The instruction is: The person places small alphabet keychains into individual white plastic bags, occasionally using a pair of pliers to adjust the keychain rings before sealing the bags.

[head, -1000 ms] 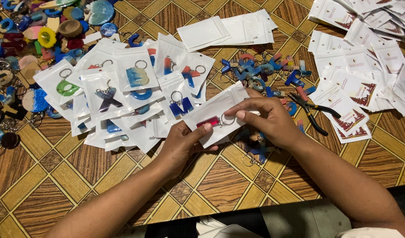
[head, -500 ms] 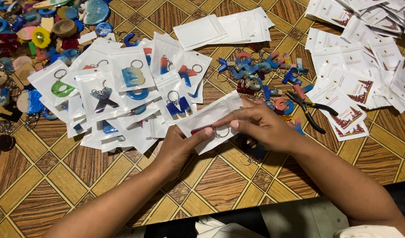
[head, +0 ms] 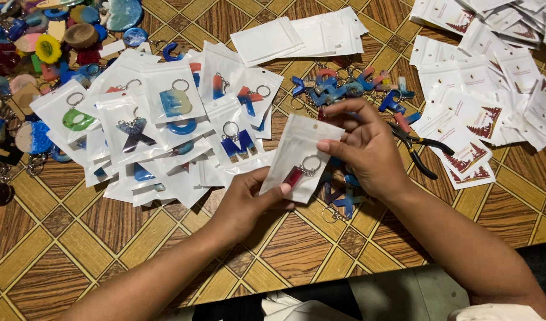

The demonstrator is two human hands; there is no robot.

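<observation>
Comparing with half a second ago, I see the small clear plastic pouch (head: pixel 301 157) now tilted more upright above the patterned wooden table (head: pixel 297 249). My left hand (head: pixel 249 202) pinches its lower edge; my right hand (head: pixel 365 148) grips its upper side with the thumb pressed on the face. Inside sits a red resin keyring (head: pixel 298 172). Filled pouches with letter keyrings (head: pixel 166 128) spread to the left, empty white pouches (head: pixel 297 35) lie above, and white printed cards (head: pixel 487 89) lie right, near black pliers (head: pixel 419 151).
</observation>
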